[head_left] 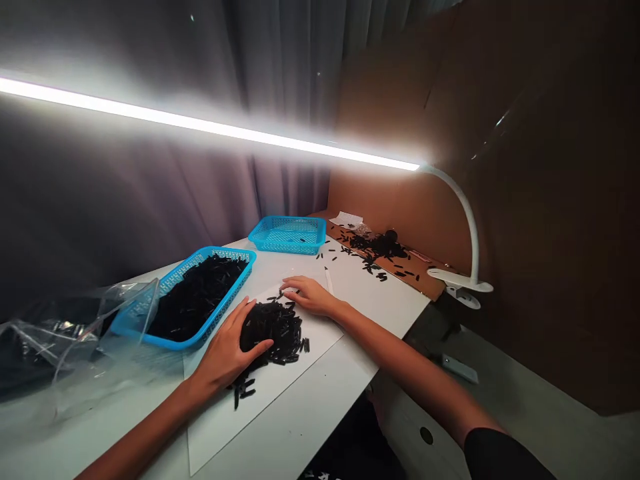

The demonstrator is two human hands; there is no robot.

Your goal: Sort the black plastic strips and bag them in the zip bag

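A heap of small, slim black pieces point(277, 330) lies on a white sheet point(300, 373) in front of me; their exact kind does not show. Along the heap's left side rests my left hand point(233, 343), thumb and fingers spread around its edge. My right hand point(310, 295) is at the far right edge of the heap, its fingers stretched out with a few loose pieces near the tips. Neither hand visibly grips anything. Just left of the left hand stands a blue plastic basket point(213, 328) full of the same black pieces.
Behind sits a second blue basket point(287, 248) with a piece or so inside. More black pieces point(383, 247) are scattered on cardboard at the back right. A clear plastic bag point(95, 353) lies left. A clamp lamp point(473, 227) arches over the table, and a white pen point(329, 280) lies nearby.
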